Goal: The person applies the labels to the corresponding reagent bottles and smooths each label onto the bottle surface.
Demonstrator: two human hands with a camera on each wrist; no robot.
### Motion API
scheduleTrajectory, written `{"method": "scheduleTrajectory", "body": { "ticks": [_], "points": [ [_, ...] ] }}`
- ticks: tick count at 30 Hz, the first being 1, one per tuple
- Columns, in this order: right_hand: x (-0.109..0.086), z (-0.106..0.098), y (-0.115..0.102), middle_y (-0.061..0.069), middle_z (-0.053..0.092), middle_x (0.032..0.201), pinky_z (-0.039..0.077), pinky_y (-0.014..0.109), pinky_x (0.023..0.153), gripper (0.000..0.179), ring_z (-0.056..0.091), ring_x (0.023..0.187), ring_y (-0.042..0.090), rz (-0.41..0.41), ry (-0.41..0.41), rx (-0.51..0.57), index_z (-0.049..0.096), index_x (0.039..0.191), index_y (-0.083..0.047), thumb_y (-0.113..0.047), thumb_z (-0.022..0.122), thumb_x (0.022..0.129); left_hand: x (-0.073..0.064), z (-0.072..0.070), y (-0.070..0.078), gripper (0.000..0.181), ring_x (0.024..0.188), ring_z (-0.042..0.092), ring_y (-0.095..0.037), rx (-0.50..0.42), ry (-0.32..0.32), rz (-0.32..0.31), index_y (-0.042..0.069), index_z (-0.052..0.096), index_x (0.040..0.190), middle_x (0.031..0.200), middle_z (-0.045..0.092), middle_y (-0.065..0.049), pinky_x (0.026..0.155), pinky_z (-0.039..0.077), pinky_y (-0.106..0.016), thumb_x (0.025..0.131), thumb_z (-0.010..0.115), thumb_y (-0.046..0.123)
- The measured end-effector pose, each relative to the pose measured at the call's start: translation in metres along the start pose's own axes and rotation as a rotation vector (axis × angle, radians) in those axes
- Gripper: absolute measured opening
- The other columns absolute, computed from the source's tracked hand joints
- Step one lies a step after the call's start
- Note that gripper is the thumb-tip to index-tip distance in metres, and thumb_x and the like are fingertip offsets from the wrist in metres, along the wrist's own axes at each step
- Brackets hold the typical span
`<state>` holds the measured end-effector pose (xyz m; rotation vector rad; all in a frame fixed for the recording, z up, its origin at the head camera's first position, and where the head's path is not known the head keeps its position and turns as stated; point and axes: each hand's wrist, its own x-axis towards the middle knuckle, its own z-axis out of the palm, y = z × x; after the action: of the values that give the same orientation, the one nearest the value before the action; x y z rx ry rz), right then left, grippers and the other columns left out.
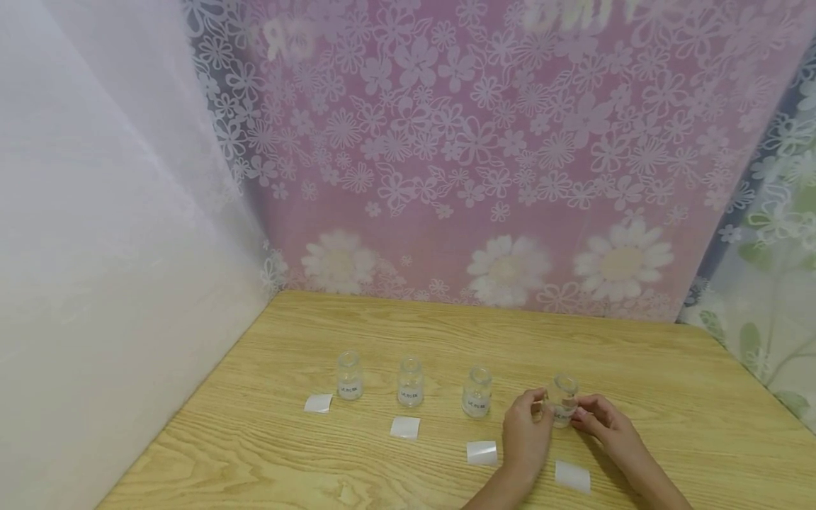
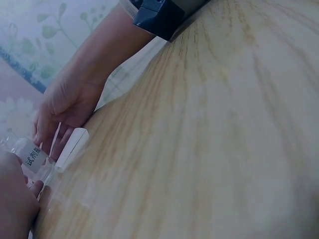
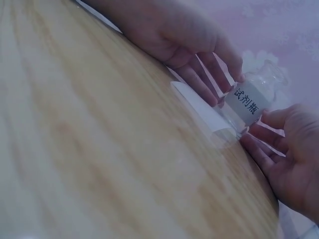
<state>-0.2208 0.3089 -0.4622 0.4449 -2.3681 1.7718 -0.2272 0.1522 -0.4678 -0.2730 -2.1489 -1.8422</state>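
Observation:
A small clear glass reagent bottle [image 1: 564, 397] stands upright at the right end of a row, bearing a white label [image 3: 245, 101] with dark printed characters. From its left side, my left hand [image 1: 528, 435] holds the glass, thumb at one end of the label. My right hand [image 1: 608, 427] grips the opposite side with thumb and fingers, thumb tip by the label's other end. In the right wrist view, fingers of both hands reach round behind the bottle. A slightly curled white paper piece [image 1: 572, 476] lies in front of it, between the two wrists.
Three similar labelled bottles, left [image 1: 348, 377], middle [image 1: 411, 384] and right [image 1: 477, 393], stand in line to the left. White paper pieces [image 1: 404, 427] lie before them on the wood-grain table [image 1: 287, 453]. A flowered pink curtain [image 1: 408, 212] hangs behind; a white sheet [image 1: 127, 234] borders the left.

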Motion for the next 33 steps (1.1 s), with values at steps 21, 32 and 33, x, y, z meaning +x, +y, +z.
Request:
{"method": "scheduleTrajectory", "body": {
  "ticks": [21,32,33],
  "points": [
    [-0.0009,0.0066,0.0019,0.009,0.064,0.101,0.047,0.017,0.068,0.019,0.056,0.085,-0.002,-0.112,0.11,-0.324,0.052,0.105,0.005,0.004,0.059,0.087,-0.0006,0.0017,-0.001,0.03,0.09,0.059,-0.009,0.029,0.004,0.025,0.013,0.065,0.105,0.103,0.061,0.008,0.071,0.048,-0.015,0.079,0.07,0.0],
    [0.0001,0.0081,0.0052,0.022,0.06,0.102,0.049,0.019,0.067,0.028,0.056,0.083,-0.001,-0.135,0.116,-0.373,0.051,0.105,0.006,0.009,0.063,0.081,0.0007,0.0049,-0.0037,0.038,0.087,0.059,-0.007,0.042,0.011,0.01,0.015,0.065,0.103,0.099,0.06,0.01,0.068,0.048,-0.014,0.073,0.071,-0.009],
    [0.0002,0.0084,0.0051,0.022,0.06,0.103,0.049,0.019,0.067,0.029,0.056,0.083,-0.001,-0.129,0.116,-0.369,0.05,0.105,0.006,0.01,0.064,0.08,0.0007,0.0049,-0.0037,0.039,0.087,0.059,-0.007,0.044,0.011,0.008,0.015,0.065,0.103,0.099,0.06,0.01,0.068,0.048,-0.014,0.073,0.071,-0.009]
  ]
}}
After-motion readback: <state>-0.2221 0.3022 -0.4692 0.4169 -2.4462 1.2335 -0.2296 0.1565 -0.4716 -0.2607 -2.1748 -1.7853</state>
